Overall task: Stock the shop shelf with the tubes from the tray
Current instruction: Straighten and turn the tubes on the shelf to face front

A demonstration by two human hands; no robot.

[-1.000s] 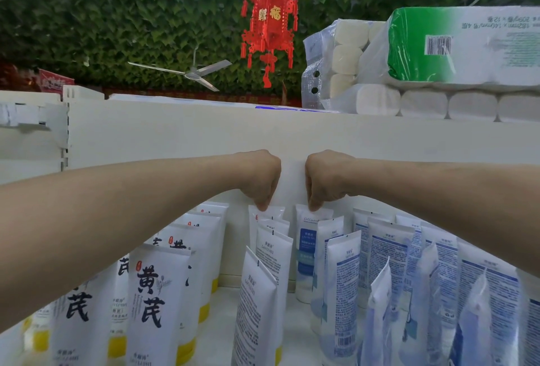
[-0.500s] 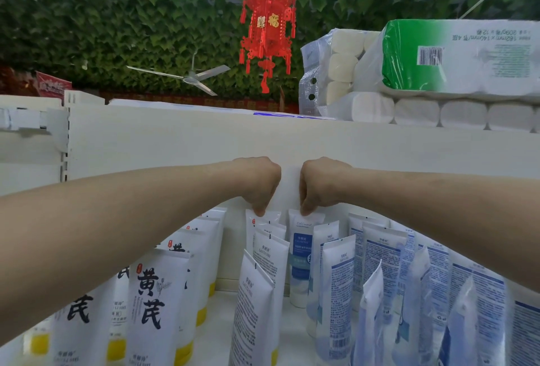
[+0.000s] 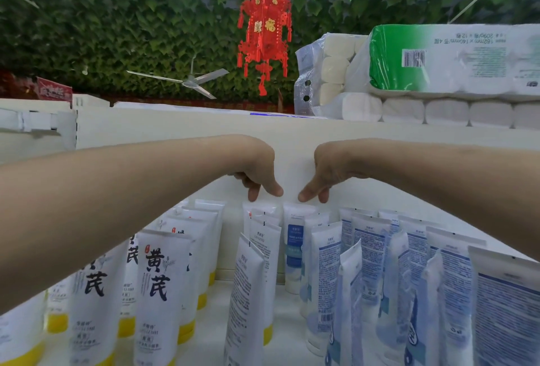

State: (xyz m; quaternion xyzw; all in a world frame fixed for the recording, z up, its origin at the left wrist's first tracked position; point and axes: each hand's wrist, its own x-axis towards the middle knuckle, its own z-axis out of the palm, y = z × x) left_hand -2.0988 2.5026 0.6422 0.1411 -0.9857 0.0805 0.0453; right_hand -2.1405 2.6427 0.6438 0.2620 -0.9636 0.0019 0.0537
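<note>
The left hand [image 3: 257, 171] and right hand [image 3: 328, 172] have let go, fingers loose and empty, just above the white tube [image 3: 260, 215] and blue tube [image 3: 294, 237] beneath them; both now look shelved.

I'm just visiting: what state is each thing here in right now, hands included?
left hand: open, fingers pointing down above white tube.
right hand: open, fingers pointing down above blue-label tube.
white tube: upright, ungripped.
blue-label tube: upright on its cap, ungripped.
yellow-capped tubes: upright in rows.
toilet paper packs: wrapped, stacked atop shelf.
ceiling fan: seemingly still.
</note>
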